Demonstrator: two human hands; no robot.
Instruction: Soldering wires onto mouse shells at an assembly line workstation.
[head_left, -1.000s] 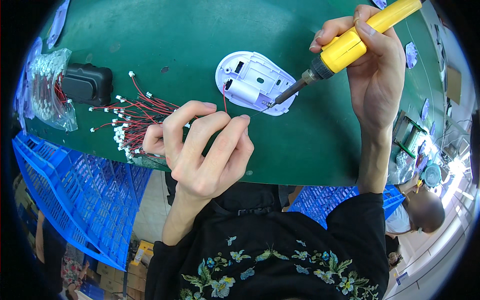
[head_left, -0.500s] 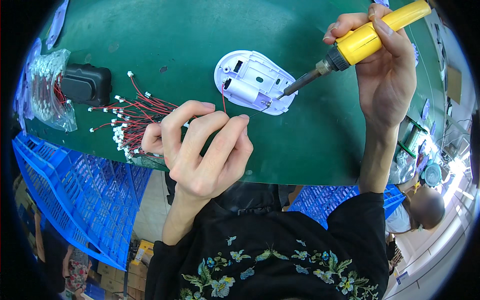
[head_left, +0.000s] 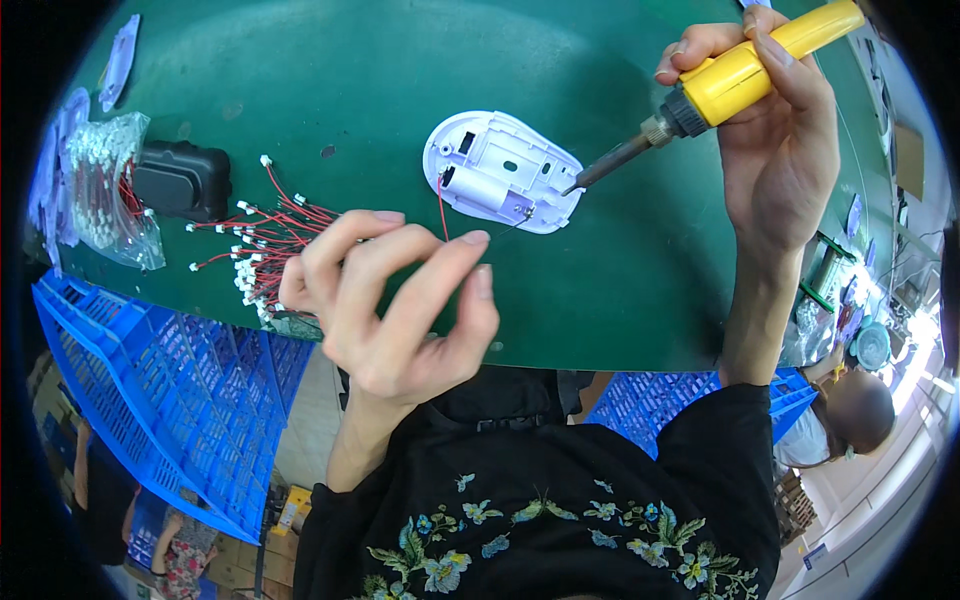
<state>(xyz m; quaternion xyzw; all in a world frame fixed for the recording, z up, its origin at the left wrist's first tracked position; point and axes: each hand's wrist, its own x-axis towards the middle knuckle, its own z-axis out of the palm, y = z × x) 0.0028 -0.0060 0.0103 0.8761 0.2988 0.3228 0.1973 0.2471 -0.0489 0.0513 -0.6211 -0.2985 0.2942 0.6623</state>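
My right hand [head_left: 785, 150] is closed around the yellow handle of a soldering iron [head_left: 735, 85]. The iron's dark tip points down-left and reaches the right end of an oval, pale lilac plastic shell [head_left: 500, 165]. Inside the shell is a cylindrical bulge with small metal contacts beside it. A red wire [head_left: 442, 205] runs from the shell's left end, and a thin black wire [head_left: 517, 228] from near the contacts. Both lead toward my left hand [head_left: 400, 300], whose fingers are spread and curved, with thumb and index apart. Their far ends are hidden behind the fingers.
Left of my hand lies a bundle of red-and-black wires [head_left: 265, 245] with white connectors. Beyond are a black case [head_left: 182, 180] and a clear bag of connectors [head_left: 110, 190]. Blue crates [head_left: 180, 400] stand below the green table's [head_left: 340, 90] edge. A wire spool [head_left: 825, 275] is at right.
My left hand has shifted slightly left, and its index finger and thumb have moved farther apart. The iron's tip has shifted slightly left along with the shell.
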